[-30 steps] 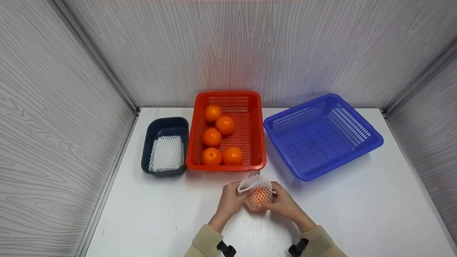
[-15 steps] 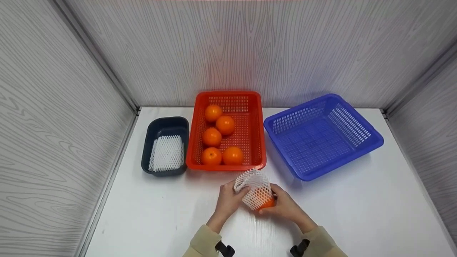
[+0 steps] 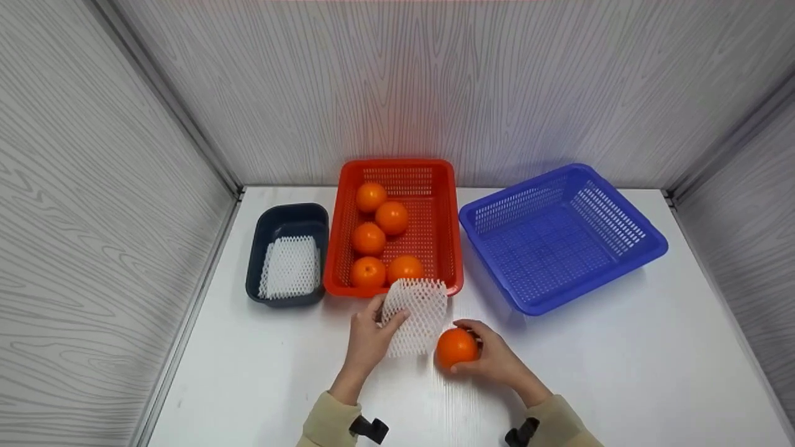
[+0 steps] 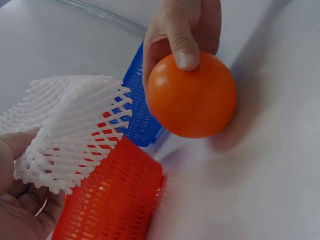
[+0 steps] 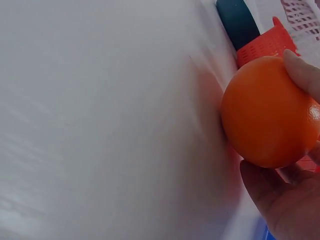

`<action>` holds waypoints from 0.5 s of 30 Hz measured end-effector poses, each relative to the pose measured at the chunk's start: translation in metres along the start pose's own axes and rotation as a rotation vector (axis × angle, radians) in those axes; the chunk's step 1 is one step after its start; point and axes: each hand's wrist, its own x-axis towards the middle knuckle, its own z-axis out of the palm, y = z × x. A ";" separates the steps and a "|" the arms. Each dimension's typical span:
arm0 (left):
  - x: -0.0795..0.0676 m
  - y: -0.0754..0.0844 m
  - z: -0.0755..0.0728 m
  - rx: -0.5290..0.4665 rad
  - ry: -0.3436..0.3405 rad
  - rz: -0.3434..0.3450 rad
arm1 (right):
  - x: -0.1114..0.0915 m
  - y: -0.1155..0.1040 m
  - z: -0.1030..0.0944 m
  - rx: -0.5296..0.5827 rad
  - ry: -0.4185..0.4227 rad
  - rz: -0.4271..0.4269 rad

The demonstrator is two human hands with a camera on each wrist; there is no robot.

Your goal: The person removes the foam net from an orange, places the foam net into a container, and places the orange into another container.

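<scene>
In the head view my left hand (image 3: 367, 338) pinches a white foam net sleeve (image 3: 417, 320) by its left side, thumb in front. The sleeve hangs flat before the near rim of the red basket, and in the left wrist view (image 4: 75, 125) its mesh looks slightly bulged. A bare orange (image 3: 456, 349) is gripped by my right hand (image 3: 497, 357), with thumb and fingers curled round its right side. Orange and sleeve are apart. The right wrist view shows the same orange (image 5: 270, 112) close up, low over the white table.
Several oranges (image 3: 369, 239) lie in the red basket (image 3: 456, 248). A dark tray (image 3: 264, 217) at its left holds more foam net sleeves (image 3: 290, 267). The blue basket (image 3: 540, 242) stands angled at the back right. Panel walls (image 3: 397, 81) border the white table (image 3: 248, 372).
The foam net sleeve has come off the orange and moved left and up with my left hand. My right hand keeps the orange at almost the same spot, now fully bare.
</scene>
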 end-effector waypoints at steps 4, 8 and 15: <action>0.006 0.002 -0.020 -0.021 0.064 -0.001 | 0.000 0.000 0.000 -0.008 0.005 0.025; 0.012 0.001 -0.042 -0.044 0.129 -0.002 | 0.000 -0.003 0.000 -0.023 0.006 0.036; 0.024 0.000 -0.081 -0.010 0.262 -0.028 | -0.003 -0.035 -0.005 -0.022 -0.010 0.015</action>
